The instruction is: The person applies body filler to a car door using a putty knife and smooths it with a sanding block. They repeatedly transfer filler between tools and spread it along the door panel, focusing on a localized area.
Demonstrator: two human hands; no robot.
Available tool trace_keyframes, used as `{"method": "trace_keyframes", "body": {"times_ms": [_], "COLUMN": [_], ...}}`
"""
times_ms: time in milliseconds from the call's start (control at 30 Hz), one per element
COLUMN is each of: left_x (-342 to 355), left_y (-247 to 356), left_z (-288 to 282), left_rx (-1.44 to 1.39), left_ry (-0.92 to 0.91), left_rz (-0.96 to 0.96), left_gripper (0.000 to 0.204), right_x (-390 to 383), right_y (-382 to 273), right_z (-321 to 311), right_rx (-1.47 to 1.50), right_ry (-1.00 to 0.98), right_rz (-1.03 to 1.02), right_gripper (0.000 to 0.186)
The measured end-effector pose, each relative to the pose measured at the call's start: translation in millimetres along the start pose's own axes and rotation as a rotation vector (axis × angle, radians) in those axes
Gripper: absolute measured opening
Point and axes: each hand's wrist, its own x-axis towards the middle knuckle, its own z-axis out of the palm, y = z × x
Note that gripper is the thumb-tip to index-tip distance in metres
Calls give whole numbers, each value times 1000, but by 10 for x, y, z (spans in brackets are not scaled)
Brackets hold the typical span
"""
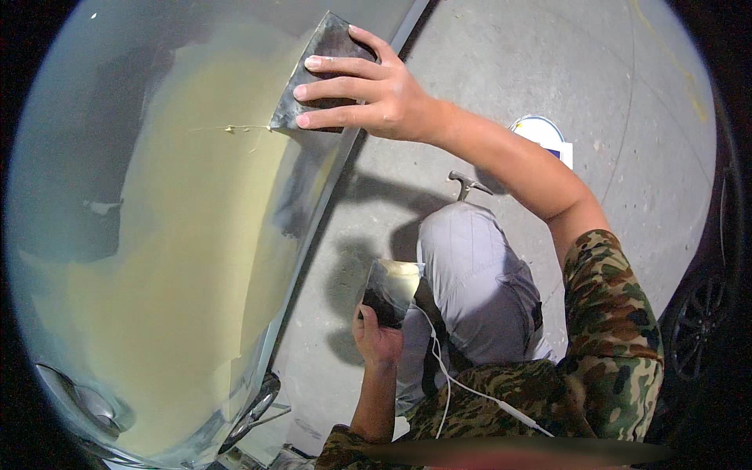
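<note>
My right hand grips a dark, flat filler spreader, its fingers spread over the blade and the thumb out of sight. The spreader's edge lies against the car body panel, at the border of a broad smear of pale yellow filler. A thin ridge of filler runs leftward from the blade's lower corner. Lower down, in front of my legs, my left hand holds a second flat spreader with a lump of yellow filler near its far edge.
A hammer is beside my bent knee, above the grey concrete floor. Behind my right forearm is a round white container. A white cable hangs over my lap. A door handle and a car wheel show at opposite sides.
</note>
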Motion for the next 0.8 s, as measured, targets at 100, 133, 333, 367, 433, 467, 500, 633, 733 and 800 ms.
{"method": "trace_keyframes", "body": {"times_ms": [100, 133, 333, 367, 433, 467, 500, 633, 733, 800], "left_x": [-28, -43, -95, -121, -181, -215, -248, -362, -453, -473], "left_y": [19, 40, 146, 165, 145, 129, 138, 186, 115, 70], "left_z": [-6, 23, 40, 69, 44, 42, 56, 105, -11, -94], "left_rx": [15, 16, 72, 87, 17, -20, -10, -35, -62, -68], "left_ry": [-6, -2, 9, 24, 24, 21, 22, 31, 56, 62], "left_rz": [12, 12, -36, -37, -26, -18, -20, -8, 12, 26], "left_gripper": [45, 44, 44, 43, 42, 41, 41, 41, 41, 42], "right_x": [-50, -60, -115, -115, -142, -173, -206, -263, 330, 762], "right_y": [-39, -50, -146, -173, -244, -276, -308, -358, -294, -193], "right_z": [31, 45, 203, 208, 217, 205, 187, 31, -250, -284], "right_rx": [8, 2, 9, -3, -19, -26, -33, -21, -62, -110], "right_ry": [2, 1, 22, 5, -24, -34, -45, -32, 93, 169], "right_rz": [26, 28, 93, 97, 110, 113, 117, 142, 28, -92], "right_gripper": [42, 42, 43, 44, 45, 46, 47, 37, 36, 41]}}
